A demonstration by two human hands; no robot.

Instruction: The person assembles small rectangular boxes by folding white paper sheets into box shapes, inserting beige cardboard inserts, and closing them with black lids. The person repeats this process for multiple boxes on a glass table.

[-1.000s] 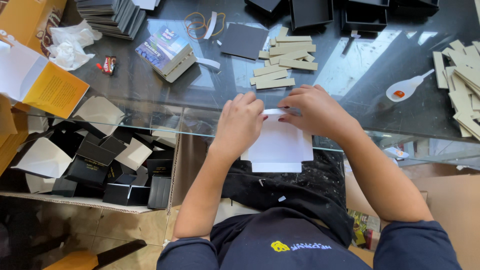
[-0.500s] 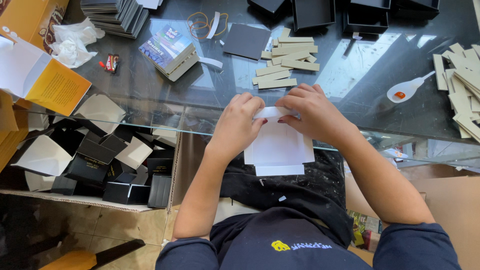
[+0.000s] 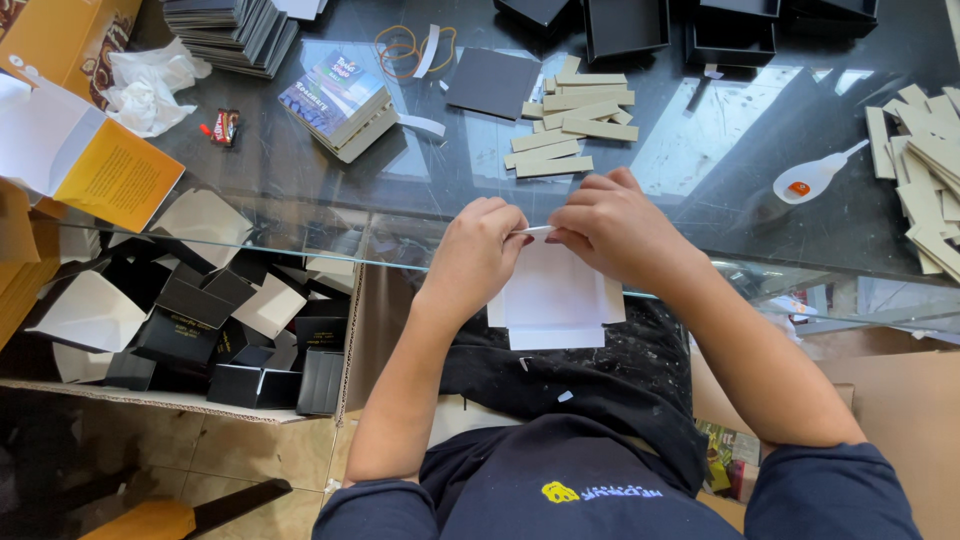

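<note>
Dark glass covers the table [image 3: 700, 180], and both hands work right at its near edge. Between them lies a white card sheet [image 3: 556, 298], flat and partly hanging over that edge toward the lap. The left hand [image 3: 478, 250] curls its fingers down onto the sheet's top left corner, thumb and forefinger pinching a thin white strip at the top. The right hand [image 3: 612, 225] meets it from the other side, fingertips pressed together on the same strip, so the two hands almost touch.

My judgement is that a fold or a strip along the sheet's upper border is being pressed down; the next move would call for a steady slide of the fingertips along that border without shifting the sheet off the glass.

Just beyond the right hand sits a loose pile of grey card strips [image 3: 565, 125], with a black square sheet [image 3: 492, 82] beside it. Farther right rests a small white glue bottle [image 3: 815, 178]. Beyond the left hand lies a stack of printed cards [image 3: 338, 100]. Bare glass around the hands leaves some room; the drop at the near edge is the tight side
</note>
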